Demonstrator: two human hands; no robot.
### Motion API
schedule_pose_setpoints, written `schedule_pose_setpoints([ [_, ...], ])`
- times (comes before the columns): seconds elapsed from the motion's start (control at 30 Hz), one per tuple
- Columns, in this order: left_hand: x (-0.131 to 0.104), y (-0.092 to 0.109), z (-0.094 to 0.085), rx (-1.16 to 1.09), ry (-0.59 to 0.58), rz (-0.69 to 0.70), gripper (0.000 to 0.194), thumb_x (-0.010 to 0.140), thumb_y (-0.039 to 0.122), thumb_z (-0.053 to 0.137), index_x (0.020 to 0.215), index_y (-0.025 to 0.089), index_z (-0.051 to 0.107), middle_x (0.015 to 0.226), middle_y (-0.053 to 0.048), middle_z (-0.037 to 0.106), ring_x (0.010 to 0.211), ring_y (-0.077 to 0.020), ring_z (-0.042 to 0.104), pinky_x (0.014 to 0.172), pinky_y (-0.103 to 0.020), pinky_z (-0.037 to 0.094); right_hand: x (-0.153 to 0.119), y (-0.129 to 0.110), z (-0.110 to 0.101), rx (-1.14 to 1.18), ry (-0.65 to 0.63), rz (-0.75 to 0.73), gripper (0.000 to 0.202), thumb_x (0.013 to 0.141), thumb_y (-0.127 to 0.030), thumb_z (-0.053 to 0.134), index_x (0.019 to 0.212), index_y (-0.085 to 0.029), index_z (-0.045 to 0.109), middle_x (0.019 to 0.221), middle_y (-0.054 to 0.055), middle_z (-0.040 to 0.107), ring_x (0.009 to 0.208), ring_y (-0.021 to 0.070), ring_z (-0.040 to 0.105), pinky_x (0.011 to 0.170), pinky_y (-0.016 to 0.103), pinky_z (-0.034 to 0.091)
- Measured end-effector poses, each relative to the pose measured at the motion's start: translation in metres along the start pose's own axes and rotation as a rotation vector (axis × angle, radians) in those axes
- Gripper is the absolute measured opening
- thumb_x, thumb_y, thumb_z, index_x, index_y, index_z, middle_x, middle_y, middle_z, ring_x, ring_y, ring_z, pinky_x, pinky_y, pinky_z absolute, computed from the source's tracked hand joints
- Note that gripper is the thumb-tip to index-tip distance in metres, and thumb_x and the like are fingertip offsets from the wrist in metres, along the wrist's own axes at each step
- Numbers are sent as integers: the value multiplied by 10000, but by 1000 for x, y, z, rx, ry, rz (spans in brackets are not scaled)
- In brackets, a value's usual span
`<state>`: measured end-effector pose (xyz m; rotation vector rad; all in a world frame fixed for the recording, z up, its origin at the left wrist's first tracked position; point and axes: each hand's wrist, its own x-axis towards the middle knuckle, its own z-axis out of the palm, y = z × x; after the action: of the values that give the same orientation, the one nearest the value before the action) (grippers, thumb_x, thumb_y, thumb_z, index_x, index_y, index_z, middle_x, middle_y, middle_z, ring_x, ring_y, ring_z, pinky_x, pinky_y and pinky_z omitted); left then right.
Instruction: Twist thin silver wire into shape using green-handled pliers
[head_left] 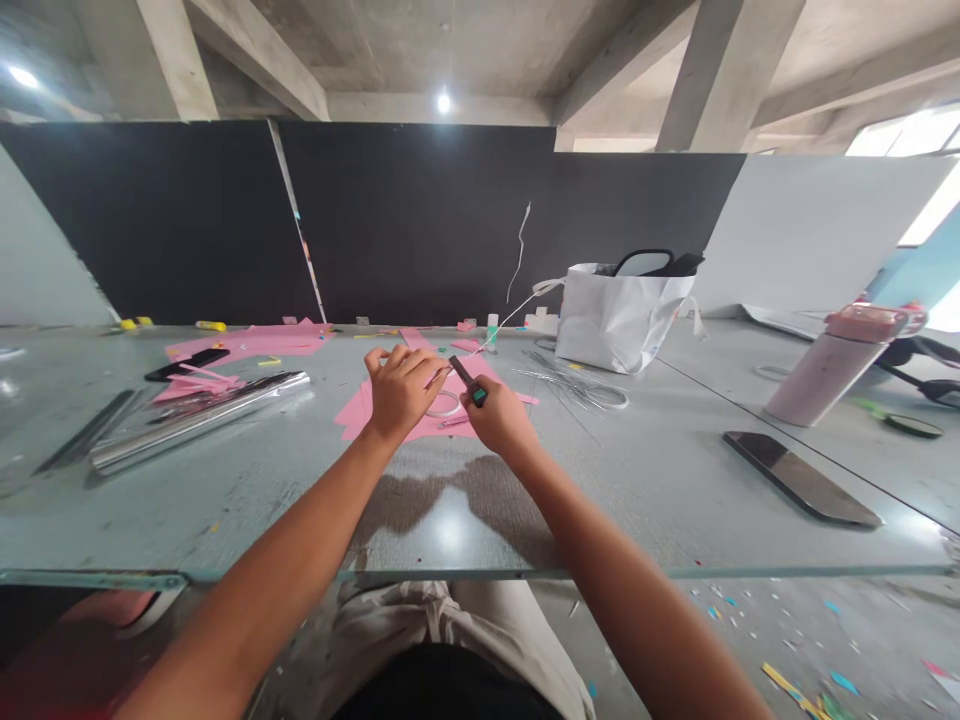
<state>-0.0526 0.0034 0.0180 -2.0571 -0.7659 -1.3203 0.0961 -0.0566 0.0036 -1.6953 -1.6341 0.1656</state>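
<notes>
My right hand [496, 412] is closed round a dark, flat, bar-shaped tool [463, 372] with a small green patch on it; its exact kind is unclear. The tool's far end points up and left, close to the fingertips of my left hand [405, 388]. Those fingers are bent and pinched together, and whatever they hold is too small to make out. Both hands are above several pink paper sheets [358, 412] on the grey table. Between them, a pale ring-shaped loop [444, 404] lies on the paper, partly hidden by my left hand.
Thin wires [581, 388] lie right of the paper, before a white bag [611, 320]. A small green-capped bottle [492, 332] stands behind. Left are a silver foil roll [202, 425] and a black phone-like object [187, 364]; right, a phone [799, 476] and pink bottle [829, 370].
</notes>
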Motion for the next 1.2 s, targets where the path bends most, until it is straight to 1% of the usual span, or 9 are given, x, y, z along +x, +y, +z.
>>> schedule_pose_setpoints([
  [0.2, 1, 5, -2, -84, -66, -121, 164, 904, 293, 573, 807, 249, 697, 854, 5, 752, 794, -186, 595, 864, -419, 237, -1, -1, -1, -37, 2, 5, 193, 892, -318, 482, 1002, -225, 612, 895, 72, 708, 812, 225, 641, 654, 277, 390],
  [0.33, 1, 12, 0, -219, -84, -333, 173, 871, 298, 594, 752, 237, 704, 823, 4, 744, 771, -183, 592, 893, -421, 257, 0, -1, -1, -77, 14, -6, 210, 905, -326, 463, 1033, -234, 602, 920, 71, 713, 837, 232, 648, 664, 281, 393],
  [0.53, 3, 10, 11, -956, -179, -923, 145, 689, 339, 672, 672, 198, 698, 710, -26, 691, 695, -169, 572, 713, -314, 401, 3, 4, -2, -166, 14, -36, 230, 917, -324, 461, 1089, -240, 588, 930, 66, 720, 830, 232, 658, 650, 276, 379],
  [0.7, 3, 5, 13, -1226, -343, -1122, 190, 639, 362, 706, 701, 182, 704, 757, -47, 681, 654, -143, 542, 651, -290, 408, 6, 9, -2, -196, 13, -66, 243, 918, -326, 466, 1112, -241, 584, 947, 74, 720, 829, 233, 655, 653, 277, 377],
  [0.8, 1, 3, 10, -969, -225, -951, 158, 741, 274, 617, 849, 202, 706, 840, -47, 688, 734, -170, 573, 714, -319, 419, 8, 12, 0, -174, 7, -37, 242, 914, -323, 464, 1103, -244, 592, 932, 72, 720, 828, 231, 649, 655, 277, 375],
  [0.9, -2, 0, 7, -472, -50, -536, 284, 761, 100, 529, 965, 228, 681, 957, -46, 683, 897, -207, 585, 862, -385, 373, 10, 15, 0, -141, 12, -16, 235, 910, -319, 461, 1080, -243, 604, 946, 70, 719, 849, 231, 644, 657, 277, 374],
  [1.0, -7, -3, 5, -158, -91, -208, 283, 770, 99, 589, 1004, 239, 667, 1026, -55, 672, 982, -241, 567, 896, -417, 312, 9, 16, -1, -122, 11, 1, 233, 908, -320, 458, 1062, -236, 613, 950, 73, 717, 857, 234, 640, 655, 277, 374],
  [1.07, -9, -4, 7, -74, -128, -114, 210, 798, 209, 655, 1005, 241, 665, 1013, -55, 674, 953, -245, 564, 869, -413, 299, 8, 14, -1, -119, 3, 7, 231, 906, -324, 463, 1056, -235, 615, 937, 73, 717, 849, 232, 640, 654, 276, 372],
  [1.2, -8, -5, 9, -17, -117, -68, 130, 866, 347, 623, 913, 242, 683, 946, -46, 689, 902, -233, 557, 856, -413, 266, 6, 9, 1, -119, -16, -7, 224, 903, -329, 479, 1059, -239, 612, 940, 70, 717, 848, 224, 643, 666, 271, 377],
])
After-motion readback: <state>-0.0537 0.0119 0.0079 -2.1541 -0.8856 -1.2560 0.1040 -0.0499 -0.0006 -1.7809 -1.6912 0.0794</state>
